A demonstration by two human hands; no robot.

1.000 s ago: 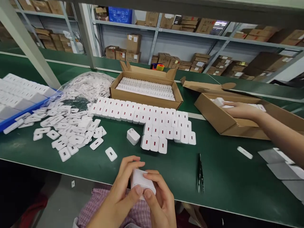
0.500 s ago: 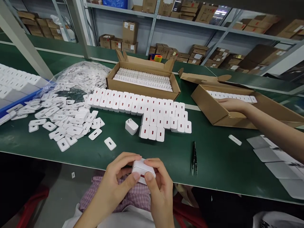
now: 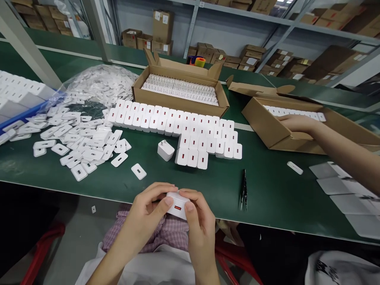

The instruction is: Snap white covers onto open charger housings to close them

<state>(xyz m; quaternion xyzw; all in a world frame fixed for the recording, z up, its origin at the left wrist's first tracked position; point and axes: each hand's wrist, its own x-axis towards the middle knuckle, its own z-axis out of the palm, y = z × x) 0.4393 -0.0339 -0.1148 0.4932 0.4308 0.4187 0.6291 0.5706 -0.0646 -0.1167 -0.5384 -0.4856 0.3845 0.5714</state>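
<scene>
Both my hands grip one white charger block [image 3: 177, 206] with a red port facing up, just in front of the green table's [image 3: 267, 198] near edge. My left hand [image 3: 148, 213] wraps its left side, thumb on top. Its right side sits in the curled fingers of my right hand [image 3: 200, 221]. Beyond them, rows of white chargers [image 3: 178, 126] with red ports stand on the table. A lone charger [image 3: 165, 150] lies prongs up beside them. A single white cover plate [image 3: 138, 171] lies closest to my left hand.
A heap of white cover plates [image 3: 80, 138] and a clear bag [image 3: 101, 85] of more lie left. An open carton [image 3: 181, 93] of chargers stands behind. Another person's hand [image 3: 297, 122] reaches into a second carton [image 3: 273, 130] at right. Black tweezers [image 3: 244, 190] and grey sheets [image 3: 347, 194] lie right.
My hands have turned the charger so its red port faces up and lifted it slightly toward the table edge. The other person's hand settled lower in the right carton.
</scene>
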